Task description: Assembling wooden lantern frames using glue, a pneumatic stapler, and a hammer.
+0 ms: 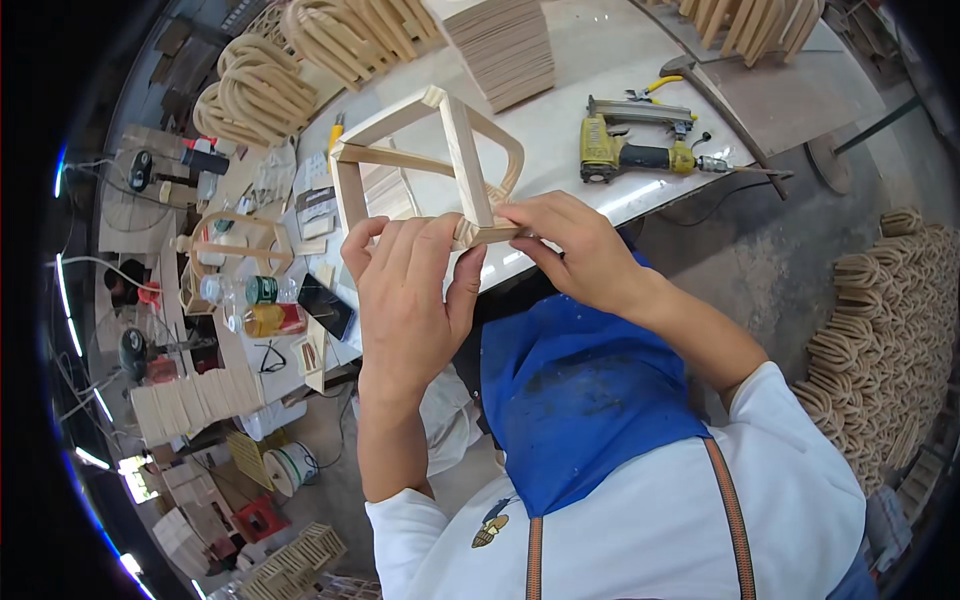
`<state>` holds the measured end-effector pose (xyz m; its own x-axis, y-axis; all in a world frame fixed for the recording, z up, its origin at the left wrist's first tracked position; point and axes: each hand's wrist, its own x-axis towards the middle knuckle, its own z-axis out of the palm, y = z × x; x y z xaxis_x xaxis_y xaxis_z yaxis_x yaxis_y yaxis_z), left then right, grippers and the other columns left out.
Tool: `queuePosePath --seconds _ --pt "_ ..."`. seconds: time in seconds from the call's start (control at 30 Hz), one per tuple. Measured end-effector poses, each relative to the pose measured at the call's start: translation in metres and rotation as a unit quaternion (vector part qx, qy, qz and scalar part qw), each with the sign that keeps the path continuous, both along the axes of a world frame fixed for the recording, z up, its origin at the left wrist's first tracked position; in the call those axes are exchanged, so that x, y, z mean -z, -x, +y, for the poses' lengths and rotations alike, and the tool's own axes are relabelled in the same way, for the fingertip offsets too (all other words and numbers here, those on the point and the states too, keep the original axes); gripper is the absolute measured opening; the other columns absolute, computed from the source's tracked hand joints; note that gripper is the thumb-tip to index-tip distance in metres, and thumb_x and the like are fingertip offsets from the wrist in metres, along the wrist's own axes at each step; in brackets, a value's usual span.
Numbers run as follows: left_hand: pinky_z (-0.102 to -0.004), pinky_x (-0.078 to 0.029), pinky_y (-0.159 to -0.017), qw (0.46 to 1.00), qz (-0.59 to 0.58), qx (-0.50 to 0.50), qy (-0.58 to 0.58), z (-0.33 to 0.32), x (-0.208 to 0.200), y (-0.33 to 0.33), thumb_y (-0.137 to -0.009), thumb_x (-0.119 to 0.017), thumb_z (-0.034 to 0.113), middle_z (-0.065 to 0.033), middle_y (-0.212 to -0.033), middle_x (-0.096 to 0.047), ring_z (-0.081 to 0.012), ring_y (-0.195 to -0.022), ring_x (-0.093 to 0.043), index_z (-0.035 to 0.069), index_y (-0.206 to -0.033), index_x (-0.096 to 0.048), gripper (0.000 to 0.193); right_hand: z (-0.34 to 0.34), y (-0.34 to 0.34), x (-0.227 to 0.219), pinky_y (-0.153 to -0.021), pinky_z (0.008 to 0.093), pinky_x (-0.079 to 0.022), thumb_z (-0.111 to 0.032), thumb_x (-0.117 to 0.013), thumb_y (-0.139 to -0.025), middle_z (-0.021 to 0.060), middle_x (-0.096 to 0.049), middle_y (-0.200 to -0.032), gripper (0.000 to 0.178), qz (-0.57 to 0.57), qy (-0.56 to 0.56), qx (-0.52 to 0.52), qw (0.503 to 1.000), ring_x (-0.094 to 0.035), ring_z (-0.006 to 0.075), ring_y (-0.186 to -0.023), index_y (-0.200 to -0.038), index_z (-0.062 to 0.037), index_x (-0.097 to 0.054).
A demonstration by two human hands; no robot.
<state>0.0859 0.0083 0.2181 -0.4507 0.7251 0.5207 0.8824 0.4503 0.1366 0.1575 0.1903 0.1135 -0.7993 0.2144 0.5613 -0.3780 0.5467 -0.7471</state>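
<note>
White shirt [630, 510] and blue apron [590, 400] fill the foreground. Past them, the left hand [405, 285] grips the lower edge of a raised pale wooden frame [462, 150] near the white table [562, 130]; the right hand [585, 245] pinches beside one corner. They seem to be aligning that joint; the next move probably needs steady pressure.

wooden frame [463, 150]: pale tan, faint grain
worktop [545, 170]: white
nail gun [597, 148]: yellow, black grip [645, 157]
apron [590, 400]: blue, dark smudges
straps [733, 510]: orange-brown, dark edges
shirt [640, 510]: white
phone [327, 305]: black
</note>
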Motion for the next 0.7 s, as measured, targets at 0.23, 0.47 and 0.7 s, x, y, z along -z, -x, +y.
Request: queuePosePath --seconds 0.23,0.47,0.7 --pt "-0.0485 -0.033 -0.115 0.999 0.002 0.015 0.034 0.035 0.009 0.010 -0.081 -0.072 0.010 -0.0058 -0.097 -0.068 -0.0236 -0.093 -0.061 0.007 -0.111 -0.066 0.030 0.015 -0.002 0.023 -0.083 0.0381 -0.055 -0.001 -0.072 -0.087 0.0126 -0.072 -0.105 0.029 -0.068 0.061 -0.041 0.995 -0.067 0.0290 -0.090 -0.116 -0.0016 -0.068" --pt "-0.0514 -0.029 -0.120 0.998 0.053 -0.022 0.017 0.052 0.019 0.006 -0.077 -0.074 0.017 -0.0049 -0.111 -0.067 -0.0237 -0.110 -0.060 0.012 -0.113 -0.066 0.037 0.021 -0.004 0.034 -0.078 0.0340 -0.054 0.002 -0.074 -0.086 0.0099 -0.071 -0.101 0.034 -0.032 0.078 -0.021 0.996 -0.066 0.0251 -0.086 -0.119 -0.0025 -0.069" --pt "-0.0489 -0.033 -0.118 0.975 0.072 -0.055 -0.203 0.019 0.073 -0.018 -0.085 -0.067 0.017 -0.0109 -0.131 -0.054 -0.0316 -0.127 -0.049 0.010 -0.129 -0.052 0.047 0.024 0.002 0.024 -0.077 0.0332 -0.053 0.002 -0.075 -0.084 0.0087 -0.070 -0.101 0.031 -0.034 0.080 -0.041 0.995 -0.064 0.0239 -0.084 -0.113 -0.0017 -0.069"
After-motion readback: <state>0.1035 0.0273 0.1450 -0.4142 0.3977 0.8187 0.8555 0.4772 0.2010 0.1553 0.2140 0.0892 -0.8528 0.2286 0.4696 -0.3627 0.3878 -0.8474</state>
